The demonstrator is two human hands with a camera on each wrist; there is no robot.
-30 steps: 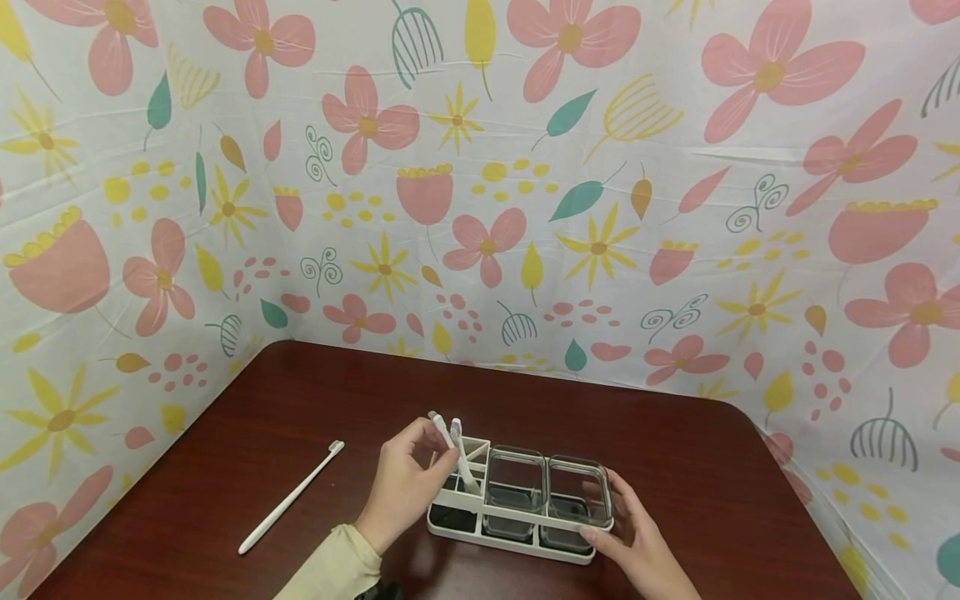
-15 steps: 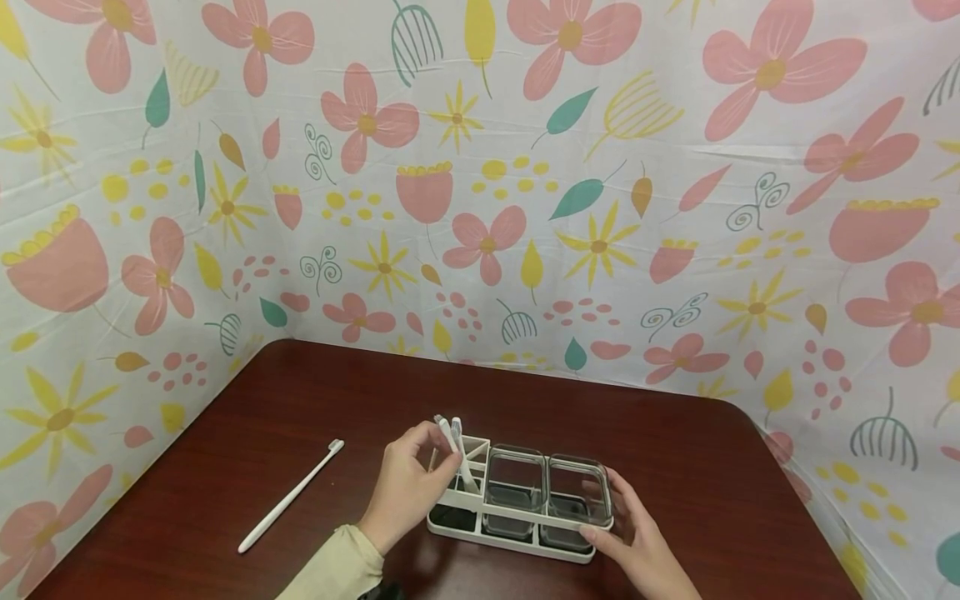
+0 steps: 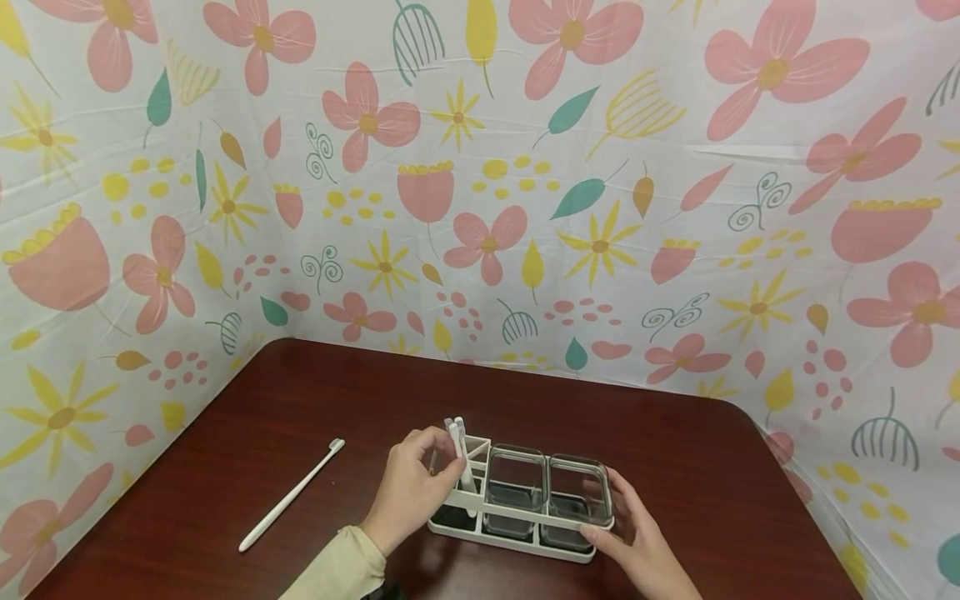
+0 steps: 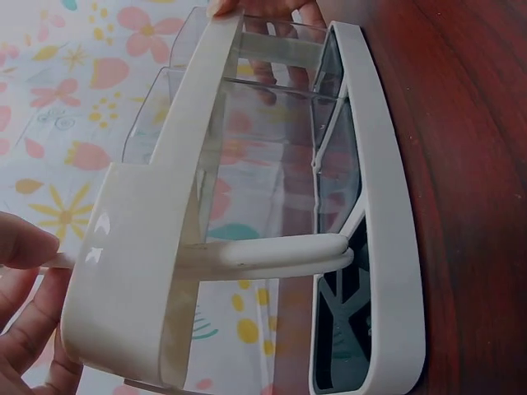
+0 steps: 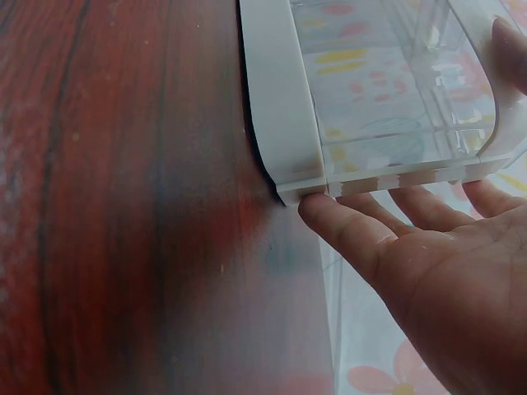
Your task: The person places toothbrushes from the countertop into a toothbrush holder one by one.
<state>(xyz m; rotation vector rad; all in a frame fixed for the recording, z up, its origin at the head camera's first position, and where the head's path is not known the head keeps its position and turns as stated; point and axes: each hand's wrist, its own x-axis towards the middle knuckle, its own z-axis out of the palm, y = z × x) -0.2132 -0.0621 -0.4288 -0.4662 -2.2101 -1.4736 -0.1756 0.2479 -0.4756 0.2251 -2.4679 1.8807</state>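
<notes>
A white toothbrush holder with a dark base stands on the table. Its left end has divided slots, where two white toothbrushes lean together. My left hand pinches one toothbrush near its head, beside the other toothbrush. In the left wrist view both handles pass through the top slot and lie side by side, their ends over the dark base. My right hand grips the holder's right end, thumb on the front rail and fingers along the end.
Two clear square cups, a left cup and a right cup, sit in the holder. A third white toothbrush lies on the dark red table, left of my left hand. Floral cloth hangs behind the table.
The toothbrush in my left hand has swung more upright, now close against the other one, and its lower end shows below the front rail. My right hand stays at the holder.
</notes>
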